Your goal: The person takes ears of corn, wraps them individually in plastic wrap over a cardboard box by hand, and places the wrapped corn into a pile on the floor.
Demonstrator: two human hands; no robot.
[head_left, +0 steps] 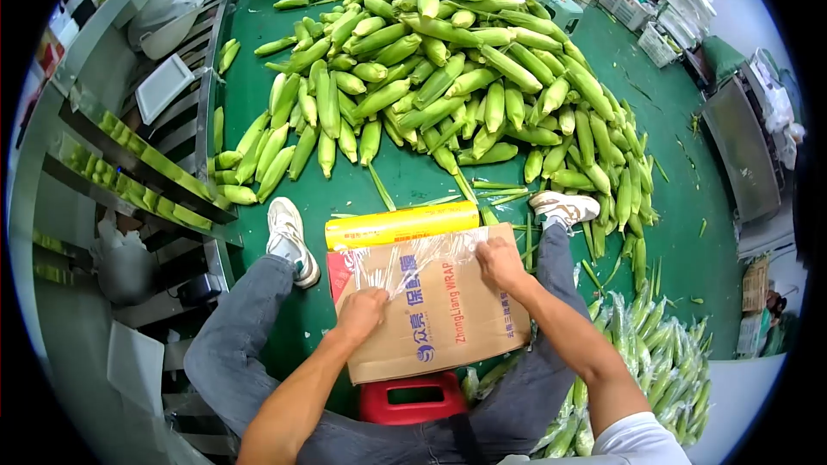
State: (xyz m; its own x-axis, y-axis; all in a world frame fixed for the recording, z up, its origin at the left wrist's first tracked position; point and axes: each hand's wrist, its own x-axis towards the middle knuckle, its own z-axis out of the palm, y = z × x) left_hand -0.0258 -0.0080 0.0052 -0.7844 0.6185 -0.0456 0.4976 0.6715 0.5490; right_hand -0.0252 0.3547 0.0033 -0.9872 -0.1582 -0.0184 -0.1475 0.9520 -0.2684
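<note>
A brown cardboard box with blue and red print lies across my lap, between my knees. Along its far edge is a yellow roll of plastic wrap. Clear film stretches from the roll over the top of the box. My left hand is closed on the film's edge at the left. On the right, my right hand is closed on the film near the box's upper right corner. Neither hand touches any corn.
Beyond my feet, a large heap of green corn covers the green floor. Bagged corn lies at the lower right. A red stool is under me. Metal racks stand left; crates stand at the back right.
</note>
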